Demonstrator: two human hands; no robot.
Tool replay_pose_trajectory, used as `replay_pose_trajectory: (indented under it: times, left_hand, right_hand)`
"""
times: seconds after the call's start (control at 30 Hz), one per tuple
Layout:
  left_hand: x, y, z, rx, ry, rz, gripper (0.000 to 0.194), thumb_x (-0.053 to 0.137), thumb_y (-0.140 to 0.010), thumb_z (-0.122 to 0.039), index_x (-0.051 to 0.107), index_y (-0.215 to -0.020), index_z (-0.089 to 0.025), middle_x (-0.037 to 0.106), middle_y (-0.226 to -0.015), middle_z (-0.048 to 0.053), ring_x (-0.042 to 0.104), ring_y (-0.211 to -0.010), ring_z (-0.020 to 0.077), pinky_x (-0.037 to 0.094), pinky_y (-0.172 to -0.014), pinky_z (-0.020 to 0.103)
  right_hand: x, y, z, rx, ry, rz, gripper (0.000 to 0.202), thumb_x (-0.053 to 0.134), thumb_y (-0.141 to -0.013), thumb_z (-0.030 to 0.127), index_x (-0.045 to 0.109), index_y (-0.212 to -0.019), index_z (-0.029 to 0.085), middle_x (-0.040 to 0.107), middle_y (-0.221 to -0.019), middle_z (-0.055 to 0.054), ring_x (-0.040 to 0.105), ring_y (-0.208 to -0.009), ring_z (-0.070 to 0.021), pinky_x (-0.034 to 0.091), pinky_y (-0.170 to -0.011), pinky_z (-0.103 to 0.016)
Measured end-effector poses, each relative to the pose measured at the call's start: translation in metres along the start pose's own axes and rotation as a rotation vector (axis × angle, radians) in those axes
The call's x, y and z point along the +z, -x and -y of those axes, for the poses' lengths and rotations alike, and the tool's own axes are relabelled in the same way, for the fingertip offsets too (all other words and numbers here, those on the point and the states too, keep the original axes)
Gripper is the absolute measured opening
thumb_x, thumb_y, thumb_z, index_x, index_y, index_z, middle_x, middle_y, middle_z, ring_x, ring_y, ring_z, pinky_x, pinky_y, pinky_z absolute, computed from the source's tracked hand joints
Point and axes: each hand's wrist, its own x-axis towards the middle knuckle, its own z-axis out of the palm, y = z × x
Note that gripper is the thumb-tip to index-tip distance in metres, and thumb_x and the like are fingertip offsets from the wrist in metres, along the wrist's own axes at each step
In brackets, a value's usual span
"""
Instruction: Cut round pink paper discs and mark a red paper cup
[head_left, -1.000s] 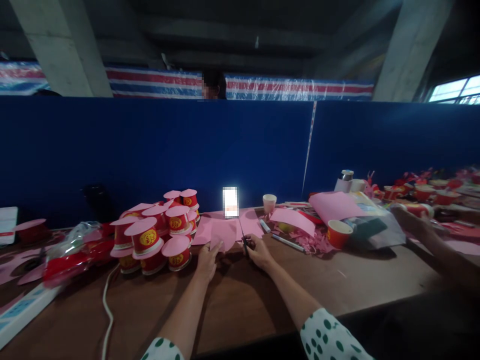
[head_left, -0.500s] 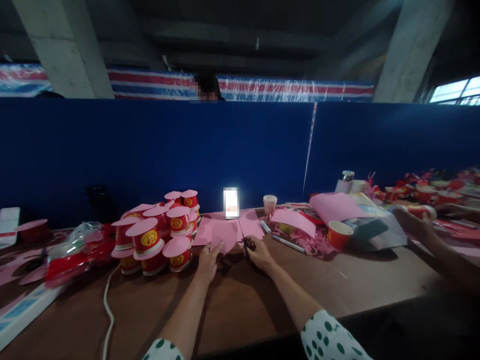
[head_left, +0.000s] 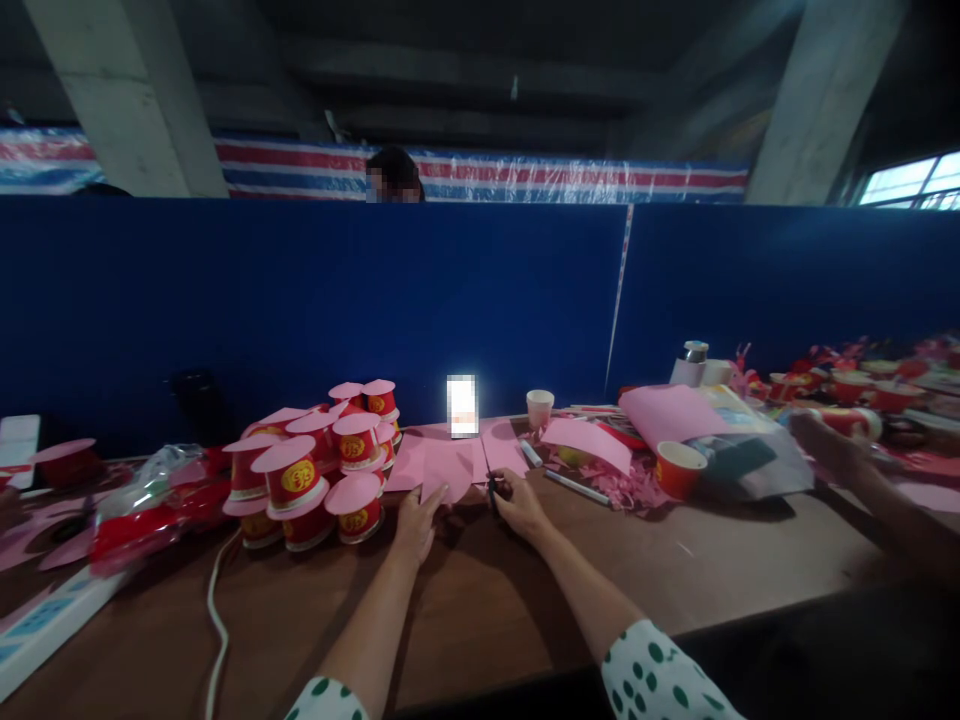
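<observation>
My left hand is closed on the near edge of a sheet of pink paper, its thumb and fingers holding the sheet just above the table. Dark-handled scissors are in my right hand, with fingers wrapped round the handles. The thin blades point away from me at the paper's right side; the cut itself is too small to make out. More pink paper lies behind and to the right. Left of my left hand stand several upturned red paper cups with pink discs on top, such as this cup.
Behind the table rises a blue partition. A bright phone screen stands against it. Pens, a white cup and a red cup are rightward. A co-worker's hand is far right; a white cable runs left.
The scissor blades have swung closer together at the paper's edge. My hands stay almost in place. The co-worker's hand at the right has shifted slightly, and a head beyond the partition has moved left.
</observation>
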Motion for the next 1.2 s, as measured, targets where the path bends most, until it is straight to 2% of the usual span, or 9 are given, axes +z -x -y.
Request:
replay_pose_trajectory:
  times: [0.4, 0.83, 0.97, 1.2]
  left_hand:
    - [-0.001, 0.002, 0.000, 0.013, -0.003, -0.004, 0.035, 0.074, -0.054, -0.024, 0.058, -0.084, -0.015, 0.066, -0.074, 0.002, 0.061, -0.060, 0.0133, 0.048, -0.060, 0.026]
    - [0.001, 0.001, 0.000, -0.016, 0.008, 0.007, 0.019, 0.071, -0.059, -0.022, 0.058, -0.073, -0.017, 0.062, -0.060, -0.002, 0.056, -0.050, 0.0117, 0.046, -0.053, 0.024]
    - [0.001, 0.002, 0.000, -0.020, 0.010, 0.025, 0.022, 0.071, -0.059, -0.025, 0.057, -0.075, -0.018, 0.059, -0.056, -0.003, 0.055, -0.047, 0.0121, 0.045, -0.050, 0.024]
    - [0.002, 0.002, 0.000, 0.002, 0.030, 0.053, 0.030, 0.075, -0.054, -0.027, 0.059, -0.077, -0.015, 0.063, -0.063, -0.002, 0.059, -0.054, 0.0118, 0.048, -0.057, 0.025]
  right_hand:
    - [-0.001, -0.001, 0.002, -0.045, 0.062, -0.074, 0.029, 0.055, -0.071, 0.026, 0.057, -0.099, 0.018, 0.065, -0.070, -0.002, 0.061, -0.062, -0.0161, 0.048, -0.057, -0.025]
    - [-0.007, 0.001, 0.015, -0.096, 0.138, -0.112, 0.030, 0.052, -0.074, 0.026, 0.055, -0.102, 0.016, 0.065, -0.078, -0.003, 0.060, -0.068, -0.0161, 0.048, -0.064, -0.026]
    - [-0.009, 0.002, 0.019, -0.089, 0.163, -0.147, 0.033, 0.052, -0.075, 0.029, 0.053, -0.105, 0.016, 0.066, -0.079, -0.004, 0.061, -0.070, -0.0174, 0.047, -0.065, -0.026]
    - [-0.012, 0.002, 0.025, -0.088, 0.200, -0.233, 0.034, 0.053, -0.075, 0.034, 0.054, -0.103, 0.015, 0.065, -0.083, -0.006, 0.060, -0.074, -0.0192, 0.046, -0.070, -0.028]
